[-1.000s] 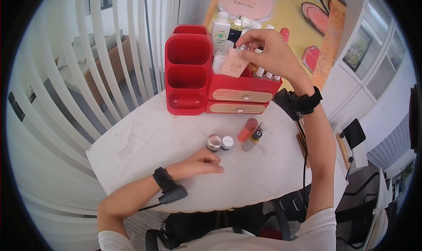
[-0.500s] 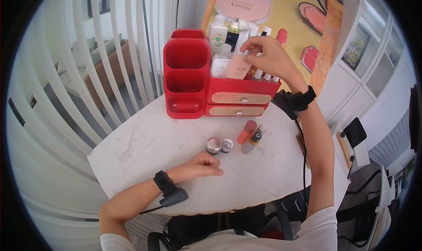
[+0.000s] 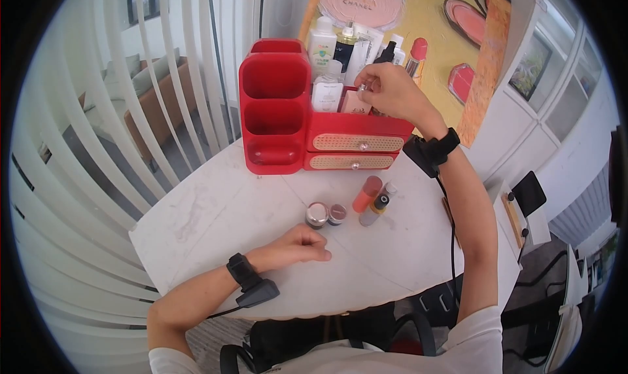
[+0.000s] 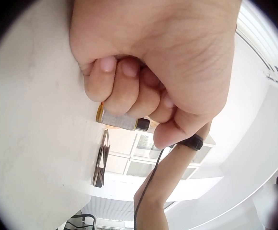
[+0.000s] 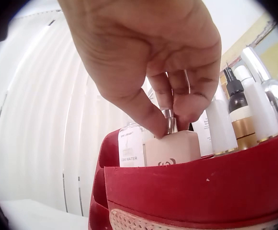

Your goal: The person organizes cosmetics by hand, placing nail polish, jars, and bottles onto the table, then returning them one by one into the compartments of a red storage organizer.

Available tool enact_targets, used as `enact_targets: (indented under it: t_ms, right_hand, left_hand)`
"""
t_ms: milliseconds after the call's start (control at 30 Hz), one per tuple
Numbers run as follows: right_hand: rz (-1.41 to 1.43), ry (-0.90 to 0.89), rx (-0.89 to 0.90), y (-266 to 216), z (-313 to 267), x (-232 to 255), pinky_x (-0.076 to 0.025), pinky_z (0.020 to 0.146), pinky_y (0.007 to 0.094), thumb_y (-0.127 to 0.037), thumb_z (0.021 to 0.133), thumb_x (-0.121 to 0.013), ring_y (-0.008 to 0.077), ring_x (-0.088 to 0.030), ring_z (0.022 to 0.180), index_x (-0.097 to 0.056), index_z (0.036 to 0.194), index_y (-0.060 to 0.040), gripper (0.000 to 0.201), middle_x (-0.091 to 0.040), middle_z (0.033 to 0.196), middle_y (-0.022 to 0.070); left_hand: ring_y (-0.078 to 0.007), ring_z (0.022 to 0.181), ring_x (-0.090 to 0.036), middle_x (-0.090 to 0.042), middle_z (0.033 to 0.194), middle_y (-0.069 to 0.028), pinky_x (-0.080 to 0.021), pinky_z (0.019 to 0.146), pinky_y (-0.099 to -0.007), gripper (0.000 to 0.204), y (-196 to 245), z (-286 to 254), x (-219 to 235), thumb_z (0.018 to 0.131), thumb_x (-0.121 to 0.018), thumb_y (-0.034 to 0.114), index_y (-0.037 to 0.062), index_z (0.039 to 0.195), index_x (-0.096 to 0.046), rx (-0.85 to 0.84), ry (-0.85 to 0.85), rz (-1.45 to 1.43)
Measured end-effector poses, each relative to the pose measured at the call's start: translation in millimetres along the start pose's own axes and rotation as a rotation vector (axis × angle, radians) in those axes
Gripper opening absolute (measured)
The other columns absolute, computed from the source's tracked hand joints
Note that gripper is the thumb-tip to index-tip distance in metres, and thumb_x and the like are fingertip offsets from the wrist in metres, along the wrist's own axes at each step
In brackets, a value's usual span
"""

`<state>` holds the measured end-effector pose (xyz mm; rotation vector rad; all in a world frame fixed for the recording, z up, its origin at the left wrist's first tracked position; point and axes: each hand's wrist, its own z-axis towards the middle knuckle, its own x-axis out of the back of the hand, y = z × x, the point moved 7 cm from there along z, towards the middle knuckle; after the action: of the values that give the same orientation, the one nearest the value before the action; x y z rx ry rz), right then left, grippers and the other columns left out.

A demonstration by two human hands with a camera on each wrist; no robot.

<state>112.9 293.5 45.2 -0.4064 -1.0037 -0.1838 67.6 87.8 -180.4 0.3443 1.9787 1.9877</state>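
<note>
My right hand (image 3: 396, 91) pinches the silver neck of a pink, flat-sided bottle (image 3: 354, 104) between thumb and fingers. In the right wrist view the pink bottle (image 5: 179, 147) is upright, its lower part hidden behind the front wall of the red organizer (image 5: 201, 189). Beside it stands a clear bottle with a white label (image 5: 131, 147). My left hand (image 3: 297, 245) rests on the white table with its fingers curled in and nothing held. Just beyond it are a silver-lidded jar (image 3: 317, 213) and a smaller jar (image 3: 337, 213).
A red tube (image 3: 367, 194) and a small bottle with a black cap (image 3: 374, 210) stand right of the jars. Several bottles and tubes fill the organizer's back, among them a white bottle (image 3: 322, 45). White slats (image 3: 190, 79) border the table's left side.
My right hand has lowered the pink bottle from above the organizer's front edge into its top compartment, turning it from tilted to upright. The left hand has stayed in place.
</note>
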Motion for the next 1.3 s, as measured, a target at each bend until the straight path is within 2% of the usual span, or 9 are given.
enact_targets:
  t_ms: [33,167,267,433,533,800,900,1100,1300]
  right_hand:
    - [0.011,0.005,0.006,1.0,0.7,-0.3,-0.049,0.065,0.0323,-0.009,0.077,-0.069,0.0184,-0.059,0.067,-0.067,0.096,0.0051,0.023,-0.06,0.07,0.0112]
    - [0.0,0.012,0.043,1.8,3.8,-2.7,-0.048,0.064,0.0335,-0.008,0.077,-0.069,0.0188,-0.058,0.066,-0.067,0.096,0.006,0.023,-0.058,0.068,0.0108]
    - [0.008,-0.04,-0.044,6.4,4.9,-3.3,-0.049,0.067,0.0322,-0.01,0.077,-0.071,0.0192,-0.058,0.069,-0.066,0.101,0.0055,0.029,-0.062,0.075,0.0115]
    - [0.024,0.096,0.053,-6.9,7.6,5.4,-0.051,0.075,0.0308,-0.022,0.076,-0.077,0.0193,-0.059,0.08,-0.063,0.118,0.0009,0.051,-0.069,0.109,0.013]
    - [0.133,0.057,0.05,-11.0,20.0,-0.1,-0.05,0.079,0.0316,-0.024,0.075,-0.078,0.0192,-0.06,0.086,-0.061,0.121,0.0004,0.055,-0.068,0.112,0.0128]
    - [0.124,-0.044,0.087,-20.8,32.1,-15.7,-0.049,0.085,0.0336,-0.018,0.074,-0.079,0.0231,-0.059,0.091,-0.06,0.122,-0.0033,0.054,-0.067,0.106,0.0166]
    - [0.095,-0.014,0.131,-29.4,31.7,2.8,-0.049,0.084,0.0337,-0.015,0.074,-0.08,0.0224,-0.059,0.089,-0.061,0.121,-0.0025,0.052,-0.066,0.101,0.0152]
    - [0.066,0.222,0.106,-14.2,53.1,29.1,-0.051,0.077,0.0329,-0.01,0.075,-0.079,0.0204,-0.06,0.084,-0.061,0.117,0.0007,0.048,-0.065,0.097,0.013]
    - [0.046,0.14,0.026,-10.3,55.2,-3.7,-0.052,0.077,0.0346,-0.006,0.075,-0.078,0.0229,-0.063,0.082,-0.059,0.117,0.0034,0.048,-0.067,0.097,0.0166]
  left_hand:
    - [-0.0054,0.055,-0.023,-0.027,0.057,0.0079,-0.02,0.052,-0.0276,0.047,0.4,0.2,0.3,0.09,-0.065,0.015,0.012,0.056,-0.033,-0.008,0.004,0.003]
    - [-0.0056,0.055,-0.023,-0.027,0.056,0.0076,-0.019,0.052,-0.0277,0.046,0.0,-0.4,0.6,0.089,-0.065,0.015,0.0117,0.056,-0.033,0.011,0.007,0.002]
    - [-0.0057,0.055,-0.023,-0.027,0.056,0.0075,-0.019,0.052,-0.0276,0.046,-0.4,-0.2,1.3,0.089,-0.065,0.015,0.0116,0.056,-0.033,0.012,0.009,-0.013]
    - [-0.0051,0.055,-0.023,-0.028,0.056,0.0077,-0.019,0.052,-0.0275,0.045,1.4,-0.4,-0.1,0.089,-0.064,0.015,0.0116,0.055,-0.034,0.012,0.015,-0.003]
    - [-0.005,0.055,-0.024,-0.028,0.056,0.0078,-0.02,0.052,-0.0275,0.045,4.5,-0.9,-1.0,0.089,-0.064,0.014,0.0116,0.056,-0.034,0.022,0.034,0.013]
    - [-0.0048,0.055,-0.024,-0.027,0.056,0.0074,-0.02,0.052,-0.0275,0.046,2.7,-0.2,0.7,0.089,-0.064,0.015,0.0117,0.056,-0.033,0.022,0.035,0.009]
    - [-0.0048,0.055,-0.024,-0.027,0.056,0.0073,-0.02,0.052,-0.0275,0.046,2.5,0.7,0.8,0.089,-0.065,0.017,0.0118,0.056,-0.033,0.01,0.027,0.002]
    - [-0.0051,0.056,-0.024,-0.027,0.057,0.0074,-0.02,0.052,-0.0277,0.046,1.0,0.8,0.4,0.089,-0.065,0.018,0.0122,0.057,-0.033,0.006,0.019,-0.012]
    - [-0.0039,0.056,-0.028,-0.028,0.059,0.0066,-0.023,0.053,-0.0261,0.046,-1.8,1.5,2.4,0.093,-0.064,0.021,0.0121,0.059,-0.034,0.006,-0.015,0.016]
